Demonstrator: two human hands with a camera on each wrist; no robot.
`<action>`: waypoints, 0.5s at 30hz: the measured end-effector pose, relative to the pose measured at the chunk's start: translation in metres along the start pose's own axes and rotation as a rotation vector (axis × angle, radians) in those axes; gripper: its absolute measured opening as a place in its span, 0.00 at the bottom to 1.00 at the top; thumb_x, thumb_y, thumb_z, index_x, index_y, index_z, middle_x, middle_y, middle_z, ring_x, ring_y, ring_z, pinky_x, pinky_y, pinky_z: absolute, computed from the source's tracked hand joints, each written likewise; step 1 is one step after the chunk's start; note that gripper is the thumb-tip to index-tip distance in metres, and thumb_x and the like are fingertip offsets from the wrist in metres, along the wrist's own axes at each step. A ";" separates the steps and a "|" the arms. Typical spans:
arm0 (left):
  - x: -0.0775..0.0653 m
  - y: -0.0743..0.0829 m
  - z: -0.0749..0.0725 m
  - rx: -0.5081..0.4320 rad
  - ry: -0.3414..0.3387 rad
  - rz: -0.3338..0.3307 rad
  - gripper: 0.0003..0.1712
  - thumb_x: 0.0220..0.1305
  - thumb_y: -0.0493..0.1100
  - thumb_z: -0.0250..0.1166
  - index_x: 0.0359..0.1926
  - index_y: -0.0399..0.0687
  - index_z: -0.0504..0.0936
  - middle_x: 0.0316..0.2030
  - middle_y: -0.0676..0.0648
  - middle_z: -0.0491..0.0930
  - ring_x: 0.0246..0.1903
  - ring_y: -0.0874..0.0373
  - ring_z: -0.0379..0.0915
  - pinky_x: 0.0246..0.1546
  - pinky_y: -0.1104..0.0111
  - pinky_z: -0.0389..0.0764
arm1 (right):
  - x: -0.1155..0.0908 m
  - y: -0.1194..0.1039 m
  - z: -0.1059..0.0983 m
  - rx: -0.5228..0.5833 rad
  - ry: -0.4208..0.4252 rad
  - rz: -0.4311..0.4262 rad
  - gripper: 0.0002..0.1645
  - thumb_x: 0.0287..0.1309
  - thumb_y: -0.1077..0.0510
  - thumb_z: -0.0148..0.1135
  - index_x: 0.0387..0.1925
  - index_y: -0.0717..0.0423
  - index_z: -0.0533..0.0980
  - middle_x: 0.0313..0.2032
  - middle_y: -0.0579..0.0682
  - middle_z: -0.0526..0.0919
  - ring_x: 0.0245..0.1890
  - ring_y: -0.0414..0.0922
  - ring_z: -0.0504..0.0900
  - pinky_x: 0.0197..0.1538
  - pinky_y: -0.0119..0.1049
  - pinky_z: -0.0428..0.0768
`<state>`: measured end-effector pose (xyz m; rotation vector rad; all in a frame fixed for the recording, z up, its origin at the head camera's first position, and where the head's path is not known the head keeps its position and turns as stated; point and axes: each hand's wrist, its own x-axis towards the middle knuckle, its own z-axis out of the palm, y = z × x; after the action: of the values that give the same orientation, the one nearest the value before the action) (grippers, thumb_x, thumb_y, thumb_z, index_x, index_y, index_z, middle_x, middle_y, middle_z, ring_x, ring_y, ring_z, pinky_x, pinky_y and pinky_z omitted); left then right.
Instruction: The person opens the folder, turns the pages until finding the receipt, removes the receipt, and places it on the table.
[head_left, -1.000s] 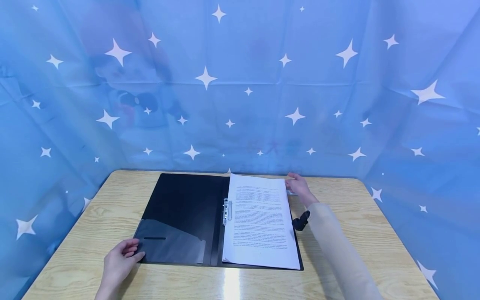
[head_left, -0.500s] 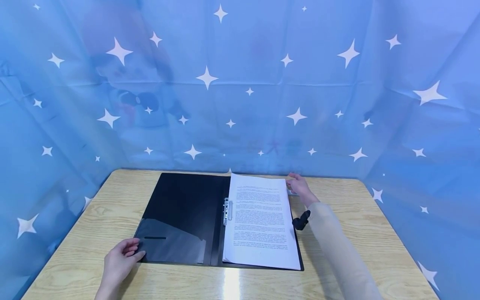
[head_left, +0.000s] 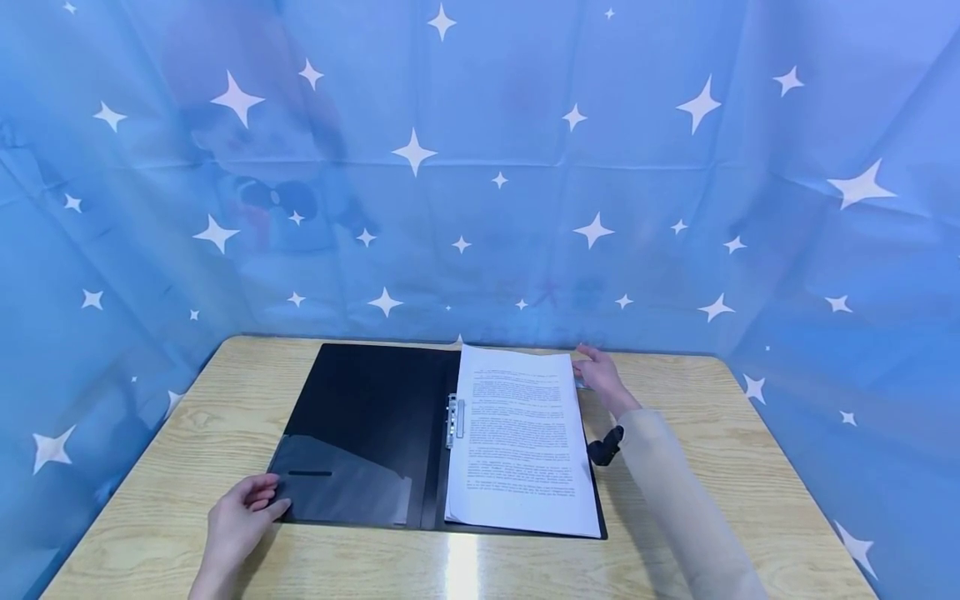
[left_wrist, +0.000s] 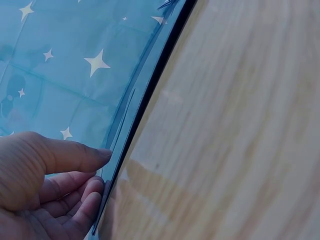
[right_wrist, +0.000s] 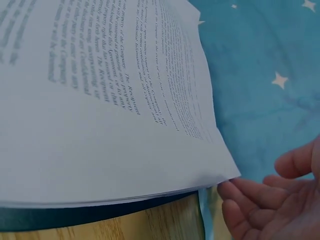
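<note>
An opened black ring binder lies on the table, with a clear pocket on its left cover. Printed sheets are stacked on its right side, beside a metal clip. At the lower left corner, my left hand holds the cover's edge, thumb on top and other fingers curled at the rim, as the left wrist view shows. My right hand is at the stack's upper right corner. In the right wrist view its fingertips touch the raised paper corner from below, thumb apart.
The wooden table is bounded by a blue star-patterned curtain behind and at both sides. A narrow pale blue strip shows under the paper corner. A black device sits at the right wrist.
</note>
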<state>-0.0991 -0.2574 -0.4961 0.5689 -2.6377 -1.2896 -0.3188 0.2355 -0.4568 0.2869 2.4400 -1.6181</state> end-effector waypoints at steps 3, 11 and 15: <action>0.000 0.000 0.000 0.002 0.003 0.002 0.22 0.46 0.32 0.69 0.45 0.28 0.78 0.40 0.34 0.80 0.31 0.68 0.72 0.29 0.84 0.71 | -0.002 0.000 0.001 -0.016 0.013 -0.016 0.31 0.68 0.63 0.38 0.71 0.61 0.49 0.67 0.64 0.57 0.62 0.59 0.65 0.60 0.55 0.63; 0.000 0.001 0.000 0.008 -0.016 -0.002 0.23 0.47 0.33 0.69 0.46 0.27 0.77 0.41 0.32 0.79 0.35 0.54 0.76 0.28 0.83 0.70 | -0.009 0.000 0.002 -0.074 0.016 -0.089 0.30 0.69 0.61 0.39 0.70 0.63 0.51 0.71 0.60 0.49 0.63 0.59 0.63 0.63 0.52 0.60; -0.001 0.002 0.000 0.007 -0.002 -0.007 0.22 0.47 0.32 0.69 0.46 0.28 0.77 0.40 0.33 0.79 0.34 0.56 0.75 0.28 0.83 0.71 | -0.012 -0.001 0.001 -0.103 0.008 -0.122 0.30 0.69 0.60 0.39 0.70 0.63 0.51 0.68 0.63 0.55 0.62 0.60 0.64 0.62 0.53 0.62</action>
<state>-0.0987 -0.2562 -0.4947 0.5785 -2.6455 -1.2837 -0.3074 0.2337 -0.4530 0.1314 2.5825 -1.5322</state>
